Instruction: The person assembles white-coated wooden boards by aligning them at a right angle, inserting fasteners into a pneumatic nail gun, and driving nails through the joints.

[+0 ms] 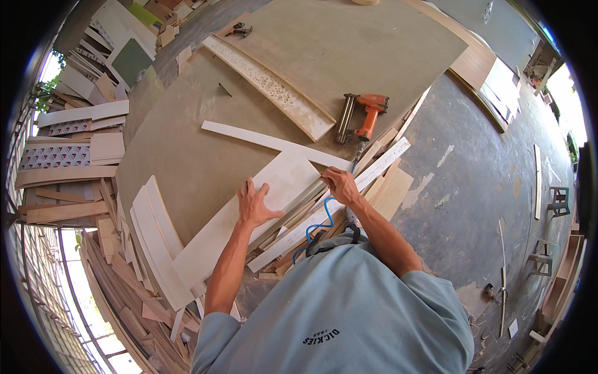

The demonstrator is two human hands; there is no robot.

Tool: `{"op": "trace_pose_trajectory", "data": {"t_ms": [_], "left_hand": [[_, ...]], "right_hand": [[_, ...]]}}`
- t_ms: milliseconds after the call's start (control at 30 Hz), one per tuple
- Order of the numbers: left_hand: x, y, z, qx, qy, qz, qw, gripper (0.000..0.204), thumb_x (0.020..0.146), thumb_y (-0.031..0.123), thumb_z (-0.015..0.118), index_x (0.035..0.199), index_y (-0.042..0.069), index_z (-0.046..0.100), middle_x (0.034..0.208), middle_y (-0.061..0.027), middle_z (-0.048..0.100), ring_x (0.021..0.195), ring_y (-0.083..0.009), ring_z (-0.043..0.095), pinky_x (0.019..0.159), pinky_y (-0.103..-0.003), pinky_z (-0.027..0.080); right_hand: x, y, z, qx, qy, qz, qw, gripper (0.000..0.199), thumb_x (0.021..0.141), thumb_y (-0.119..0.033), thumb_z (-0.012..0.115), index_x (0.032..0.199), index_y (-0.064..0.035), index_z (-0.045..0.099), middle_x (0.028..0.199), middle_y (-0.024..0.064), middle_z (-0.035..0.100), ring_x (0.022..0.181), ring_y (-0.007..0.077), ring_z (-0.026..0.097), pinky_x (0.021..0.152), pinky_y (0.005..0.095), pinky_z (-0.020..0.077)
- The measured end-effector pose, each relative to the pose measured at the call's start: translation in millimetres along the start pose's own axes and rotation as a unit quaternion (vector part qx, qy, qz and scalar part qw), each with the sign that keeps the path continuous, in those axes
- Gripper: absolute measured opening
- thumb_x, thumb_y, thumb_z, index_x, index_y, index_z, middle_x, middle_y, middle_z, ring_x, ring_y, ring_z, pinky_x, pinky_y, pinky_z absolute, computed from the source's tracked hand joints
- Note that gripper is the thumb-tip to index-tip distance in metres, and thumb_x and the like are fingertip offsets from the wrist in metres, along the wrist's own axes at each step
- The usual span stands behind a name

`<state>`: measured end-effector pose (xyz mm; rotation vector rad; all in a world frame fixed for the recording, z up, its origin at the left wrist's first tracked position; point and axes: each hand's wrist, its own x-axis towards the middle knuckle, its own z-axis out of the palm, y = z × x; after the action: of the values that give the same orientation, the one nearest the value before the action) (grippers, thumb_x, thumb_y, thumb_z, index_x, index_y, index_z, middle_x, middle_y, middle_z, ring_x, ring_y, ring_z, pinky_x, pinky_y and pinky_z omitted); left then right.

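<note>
A wide white board (218, 227) lies slantwise on the worktable in front of me. My left hand (254, 204) rests on it with thumb and fingers spread. At the board's far right corner, the fingers of my right hand (340, 185) are pinched together; whatever they hold is hidden. Just beyond that hand, a narrow white strip (268, 142) runs off to the left and touches the wide board's far end. An orange nail gun (372, 115) lies on the tabletop past the strip, and a blue air hose (320, 225) curls beside my right forearm.
On the table (187, 149) are a long shallow wooden tray (269, 87) holding small bits, and a hammer (240, 30). White boards (156, 230) lie at the left edge; strips (389, 156) line the near right edge. Scrap wood (81, 149) is piled left. Stools (543, 257) stand right.
</note>
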<state>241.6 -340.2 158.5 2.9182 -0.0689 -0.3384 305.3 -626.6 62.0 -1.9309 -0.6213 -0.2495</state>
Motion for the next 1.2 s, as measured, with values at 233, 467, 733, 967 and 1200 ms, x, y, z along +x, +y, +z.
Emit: {"op": "trace_pose_trajectory", "data": {"t_ms": [233,467,733,967,1200], "left_hand": [[-1.7,2.2,2.9,0.011,0.027,-0.002,1.0,0.078,0.049,0.051,0.091,0.108,0.011,0.06,0.139,-0.0312,0.037,0.133,-0.046,0.035,0.107,-0.067,0.027],[-5.0,-0.3,7.6,0.009,0.052,0.011,0.999,0.072,0.048,0.046,0.091,0.102,0.011,0.058,0.136,-0.029,0.038,0.127,-0.0448,0.04,0.105,-0.065,0.03],[-2.6,2.5,4.0,0.02,0.06,0.026,0.998,0.074,0.047,0.046,0.092,0.102,0.009,0.061,0.134,-0.03,0.04,0.126,-0.0432,0.04,0.103,-0.059,0.033],[-3.0,-3.1,10.3,0.022,0.094,0.049,0.994,0.072,0.044,0.046,0.092,0.097,0.008,0.061,0.125,-0.0255,0.044,0.119,-0.0403,0.044,0.099,-0.053,0.036],[-1.7,-7.6,14.8,0.017,0.109,0.069,0.991,0.073,0.043,0.047,0.092,0.096,0.009,0.06,0.126,-0.0262,0.045,0.118,-0.0402,0.044,0.099,-0.053,0.035]], "right_hand": [[-2.3,-0.7,4.6,0.103,0.011,0.129,0.986,0.011,0.082,0.005,0.072,0.093,0.0013,0.072,0.09,0.0111,0.071,0.073,0.0207,0.066,0.064,0.0324,0.0528],[-12.3,2.6,20.7,0.146,0.069,0.201,0.966,0.021,0.081,0.002,0.073,0.102,-0.0013,0.075,0.099,0.0107,0.075,0.083,0.019,0.069,0.073,0.0299,0.0533],[-10.6,8.5,15.6,0.143,0.05,0.16,0.976,0.021,0.084,0.01,0.066,0.101,0.0018,0.074,0.093,0.0109,0.074,0.083,0.0169,0.07,0.073,0.0288,0.0548],[-7.3,8.9,12.0,0.107,0.032,0.136,0.984,0.018,0.08,0.009,0.065,0.096,0.0023,0.072,0.093,0.0149,0.074,0.085,0.0254,0.075,0.073,0.0338,0.0573],[-11.2,10.4,15.8,0.135,0.044,0.168,0.976,0.019,0.082,0.011,0.064,0.097,0.0016,0.072,0.091,0.0132,0.074,0.08,0.02,0.073,0.07,0.0314,0.0562]]}}
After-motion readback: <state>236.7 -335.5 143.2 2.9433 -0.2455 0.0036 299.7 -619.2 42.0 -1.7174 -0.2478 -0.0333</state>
